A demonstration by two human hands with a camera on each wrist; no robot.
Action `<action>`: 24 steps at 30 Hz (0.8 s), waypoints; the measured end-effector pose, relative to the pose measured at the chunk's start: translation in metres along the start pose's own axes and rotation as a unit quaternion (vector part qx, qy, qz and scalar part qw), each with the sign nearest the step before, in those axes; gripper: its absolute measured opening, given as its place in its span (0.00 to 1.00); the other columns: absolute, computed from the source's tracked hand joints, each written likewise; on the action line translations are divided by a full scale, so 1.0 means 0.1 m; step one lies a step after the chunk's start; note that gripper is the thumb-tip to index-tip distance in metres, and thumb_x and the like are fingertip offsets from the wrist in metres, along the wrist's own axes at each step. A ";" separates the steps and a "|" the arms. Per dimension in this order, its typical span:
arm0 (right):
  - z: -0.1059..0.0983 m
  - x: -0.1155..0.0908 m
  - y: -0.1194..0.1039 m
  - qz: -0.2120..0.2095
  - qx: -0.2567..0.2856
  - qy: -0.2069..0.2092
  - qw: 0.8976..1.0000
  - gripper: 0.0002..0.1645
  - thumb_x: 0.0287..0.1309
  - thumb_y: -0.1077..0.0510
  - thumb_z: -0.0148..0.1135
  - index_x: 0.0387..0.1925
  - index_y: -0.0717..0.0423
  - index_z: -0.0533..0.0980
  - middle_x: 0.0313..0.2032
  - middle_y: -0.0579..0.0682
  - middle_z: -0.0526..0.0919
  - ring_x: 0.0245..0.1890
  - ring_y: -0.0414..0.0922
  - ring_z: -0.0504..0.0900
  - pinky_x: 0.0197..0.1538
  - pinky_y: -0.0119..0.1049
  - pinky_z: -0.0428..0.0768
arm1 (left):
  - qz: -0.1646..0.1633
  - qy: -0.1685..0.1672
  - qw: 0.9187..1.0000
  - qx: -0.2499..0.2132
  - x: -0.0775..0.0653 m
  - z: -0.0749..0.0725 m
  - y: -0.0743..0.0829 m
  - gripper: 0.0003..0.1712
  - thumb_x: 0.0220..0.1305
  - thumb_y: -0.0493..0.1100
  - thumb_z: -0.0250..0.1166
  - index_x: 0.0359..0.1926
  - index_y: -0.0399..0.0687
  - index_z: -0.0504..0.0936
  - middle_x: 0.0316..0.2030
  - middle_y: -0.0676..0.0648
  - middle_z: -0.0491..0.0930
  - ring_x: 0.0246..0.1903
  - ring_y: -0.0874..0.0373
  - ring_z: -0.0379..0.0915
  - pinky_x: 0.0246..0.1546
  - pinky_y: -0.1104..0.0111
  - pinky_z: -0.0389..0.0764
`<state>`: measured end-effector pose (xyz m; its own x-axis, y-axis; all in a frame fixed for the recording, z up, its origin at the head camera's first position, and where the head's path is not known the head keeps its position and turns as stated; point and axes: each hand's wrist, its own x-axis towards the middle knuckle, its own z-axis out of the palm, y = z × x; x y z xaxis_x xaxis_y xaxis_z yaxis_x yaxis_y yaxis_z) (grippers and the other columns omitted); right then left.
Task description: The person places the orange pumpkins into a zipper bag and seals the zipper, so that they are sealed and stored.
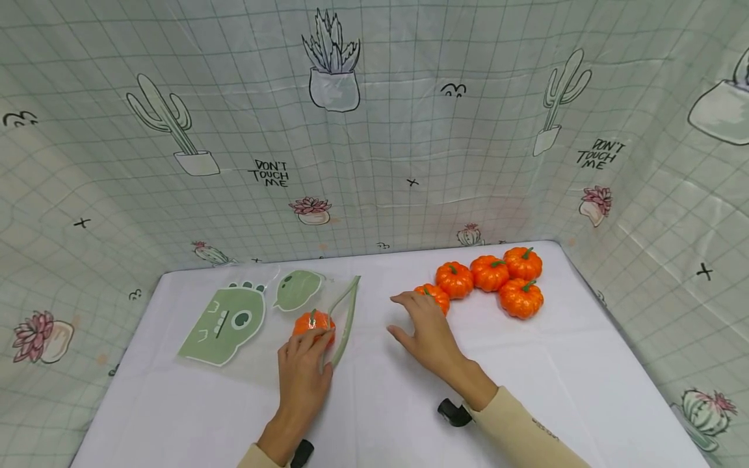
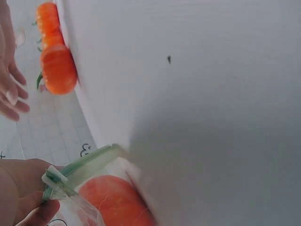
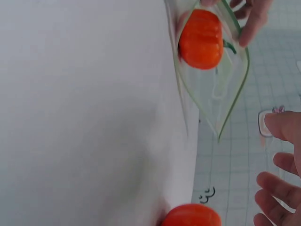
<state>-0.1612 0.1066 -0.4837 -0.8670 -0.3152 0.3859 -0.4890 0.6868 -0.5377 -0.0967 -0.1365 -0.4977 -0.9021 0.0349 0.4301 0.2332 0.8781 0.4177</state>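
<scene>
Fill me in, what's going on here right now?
A person's left hand holds the edge of a clear, green-printed bag, with one orange pumpkin just inside its open mouth. The right hand holds nothing and hovers by the nearest of five other pumpkins on the white table.

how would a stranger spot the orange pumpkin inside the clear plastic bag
Left of centre on the white table lies a clear plastic bag with green cartoon prints. Inside its open mouth, by the left hand, is a ribbed orange pumpkin; the other five are outside.
</scene>
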 end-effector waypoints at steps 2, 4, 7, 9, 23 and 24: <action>-0.04 -0.03 0.06 0.006 -0.008 0.014 1.000 0.30 0.56 0.59 0.81 0.60 0.59 0.81 0.56 0.55 0.82 0.57 0.57 0.79 0.64 0.56 0.76 | 0.003 0.002 1.000 0.002 0.00 0.00 0.00 0.34 0.41 0.22 0.80 0.55 0.38 0.89 0.50 0.44 0.85 0.53 0.44 0.75 0.55 0.46 0.70; -0.07 -0.06 0.11 0.010 -0.014 0.025 1.000 0.31 0.54 0.59 0.82 0.59 0.60 0.81 0.56 0.56 0.81 0.57 0.58 0.79 0.64 0.57 0.75 | 0.006 0.006 1.000 0.002 -0.01 0.00 0.00 0.34 0.40 0.22 0.80 0.54 0.38 0.89 0.50 0.45 0.85 0.52 0.44 0.75 0.55 0.47 0.70; -0.12 -0.10 0.17 0.017 -0.025 0.037 0.999 0.32 0.53 0.59 0.83 0.59 0.61 0.81 0.57 0.57 0.80 0.57 0.59 0.78 0.64 0.58 0.75 | 0.009 0.009 1.000 0.004 -0.01 0.00 0.00 0.34 0.39 0.22 0.80 0.54 0.38 0.89 0.49 0.45 0.85 0.52 0.44 0.75 0.55 0.47 0.71; -0.15 -0.12 0.21 0.022 -0.037 0.044 0.998 0.33 0.52 0.59 0.83 0.59 0.61 0.80 0.57 0.59 0.80 0.57 0.60 0.77 0.63 0.58 0.75 | 0.008 0.008 1.000 0.007 -0.01 0.00 0.00 0.34 0.39 0.22 0.80 0.54 0.38 0.89 0.49 0.44 0.85 0.51 0.44 0.75 0.55 0.46 0.70; -0.23 -0.21 0.46 0.016 -0.129 0.028 0.991 0.44 0.49 0.58 0.85 0.67 0.60 0.75 0.60 0.65 0.75 0.58 0.63 0.76 0.56 0.58 0.78 | 0.002 0.006 1.000 0.007 -0.01 0.00 0.00 0.33 0.41 0.22 0.79 0.54 0.37 0.89 0.49 0.44 0.85 0.50 0.44 0.75 0.55 0.45 0.71; -0.23 -0.21 0.47 0.012 -0.133 0.024 0.991 0.45 0.49 0.58 0.85 0.68 0.60 0.75 0.60 0.65 0.75 0.58 0.63 0.76 0.56 0.58 0.79 | 0.003 0.007 1.000 0.006 -0.01 0.01 0.00 0.33 0.40 0.22 0.79 0.54 0.37 0.89 0.49 0.44 0.85 0.50 0.44 0.75 0.55 0.45 0.71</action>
<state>-0.1637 0.1608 -0.5002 -0.8695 -0.2694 0.4140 -0.4201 0.8442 -0.3330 -0.0961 -0.1363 -0.4985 -0.8954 0.0326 0.4441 0.2333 0.8838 0.4055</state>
